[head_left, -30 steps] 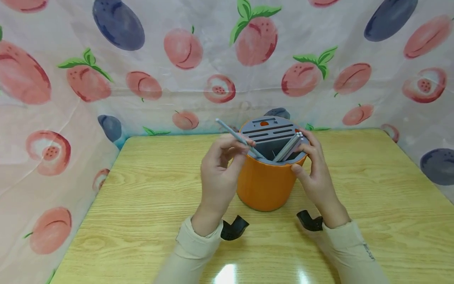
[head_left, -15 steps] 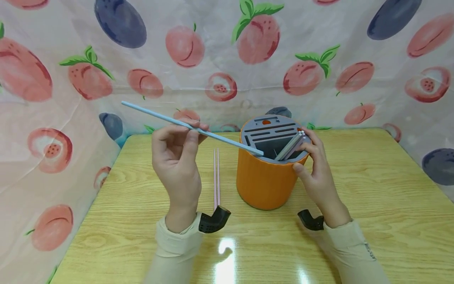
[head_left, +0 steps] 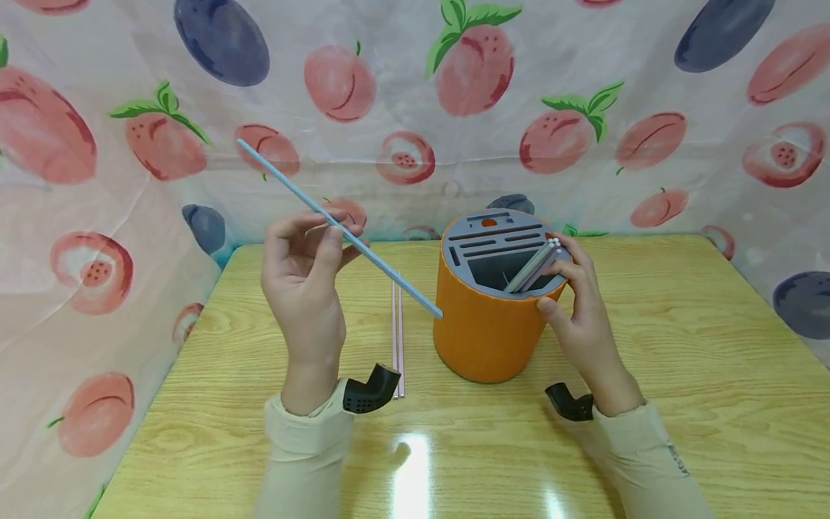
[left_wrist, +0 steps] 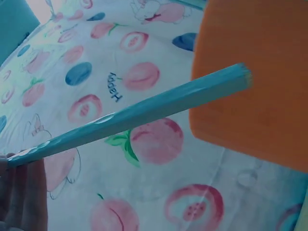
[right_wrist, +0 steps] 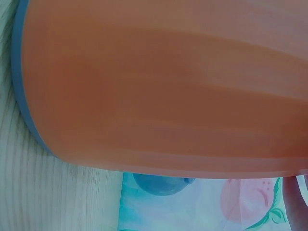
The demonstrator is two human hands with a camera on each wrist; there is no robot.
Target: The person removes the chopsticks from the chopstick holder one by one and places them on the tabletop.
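Note:
My left hand pinches a light blue chopstick between thumb and fingers. The chopstick slants down to the right, its lower end in front of an orange utensil holder in the head view. Close up, the left wrist view shows the squared end of the chopstick. My right hand grips the holder's right rim, thumb at the front. Beside those fingers a bundle of pale chopsticks leans in the holder's large opening. Two pink chopsticks lie side by side on the table.
The holder's grey top has several narrow slots behind the large opening. Under it is a wood-grain table, with a fruit-print cloth behind and at the left. A black camera mount sits on each wrist.
My left hand has moved left, drawing the blue chopstick off the holder's rim, and the chopstick now tilts more steeply. The pink chopsticks have come into view. My right hand stays on the holder.

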